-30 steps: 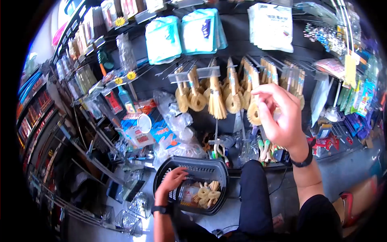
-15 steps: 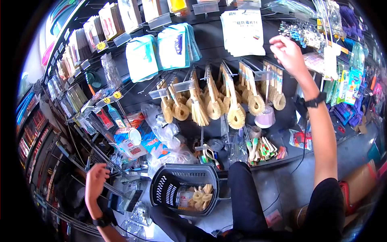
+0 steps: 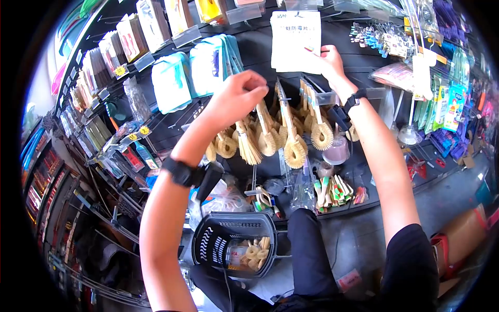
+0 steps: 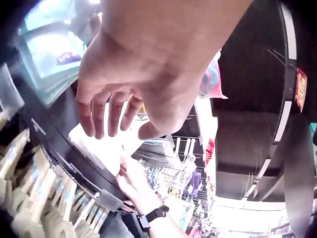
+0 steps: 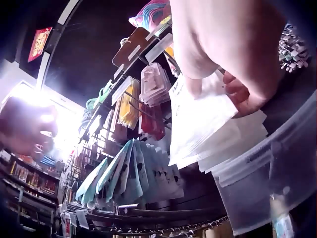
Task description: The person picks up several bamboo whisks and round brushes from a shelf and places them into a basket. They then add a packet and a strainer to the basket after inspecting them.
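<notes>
Pegboard wall (image 3: 265,54): hooks carry brushes (image 3: 291,140), white packets (image 3: 294,39).

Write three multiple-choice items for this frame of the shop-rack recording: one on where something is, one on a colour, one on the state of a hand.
1. Where is the basket?
A. On the floor below the rack of brushes
B. Hung on the top hook
C. In the right hand

2. What colour are the hanging packets that the right hand touches?
A. Red
B. White
C. Black

3. How is the left hand?
A. Wrapped round a bottle
B. Flat on the floor
C. Raised before the hanging wooden brushes, fingers loosely curled, holding nothing that shows

Answers:
1. A, the head view shows it low, by the person's knee.
2. B, head and right wrist views show white sheets with print.
3. C, the left wrist view shows its fingers bare.
</notes>
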A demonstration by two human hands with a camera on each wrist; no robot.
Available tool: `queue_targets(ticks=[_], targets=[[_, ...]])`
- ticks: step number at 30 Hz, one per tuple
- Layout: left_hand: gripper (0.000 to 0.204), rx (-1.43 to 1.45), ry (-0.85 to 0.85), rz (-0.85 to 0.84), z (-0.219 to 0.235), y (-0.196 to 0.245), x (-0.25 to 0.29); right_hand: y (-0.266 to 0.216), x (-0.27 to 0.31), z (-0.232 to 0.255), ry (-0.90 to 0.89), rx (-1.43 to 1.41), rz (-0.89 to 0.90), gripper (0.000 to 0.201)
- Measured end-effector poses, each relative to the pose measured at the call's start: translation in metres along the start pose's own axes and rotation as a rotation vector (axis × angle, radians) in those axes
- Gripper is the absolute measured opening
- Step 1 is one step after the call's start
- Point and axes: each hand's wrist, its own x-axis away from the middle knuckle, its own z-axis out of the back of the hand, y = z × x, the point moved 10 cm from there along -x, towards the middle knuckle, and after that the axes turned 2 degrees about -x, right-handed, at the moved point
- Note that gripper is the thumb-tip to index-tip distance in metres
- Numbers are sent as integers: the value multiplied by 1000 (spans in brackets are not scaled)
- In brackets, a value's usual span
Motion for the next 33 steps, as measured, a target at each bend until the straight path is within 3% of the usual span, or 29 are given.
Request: queue_targets(ticks=[1, 4, 5, 8, 13, 16, 20, 26, 33], targets=[[35, 15, 130, -14, -2, -10, -21, 2, 4, -1, -6, -86, 0, 54], [51, -112, 233, 103, -16, -44, -75, 8, 16, -21, -207, -431, -81, 37], [56, -31, 237, 147, -24, -58, -91, -13, 27, -23, -333, -405, -57, 32], [67, 274, 152, 244, -51, -59, -109, -14, 30, -27, -392, -501, -53, 33], [55, 669, 245, 283, -66, -55, -107, -49, 48, -12, -332, -570, -21, 32], [32, 809, 137, 248, -68, -50, -102, -46, 54, -4, -389, -534, -13, 30], [21, 863, 64, 216, -69, -38, -97, -53, 50, -2, -392, -579, 2, 26], [24, 702, 125, 149, -50, -21, -93, -83, 56, 5, -326, -519, 80, 25], [28, 669, 46, 208, -65, -34, -60, -64, 96, 3, -367, -518, -62, 27]])
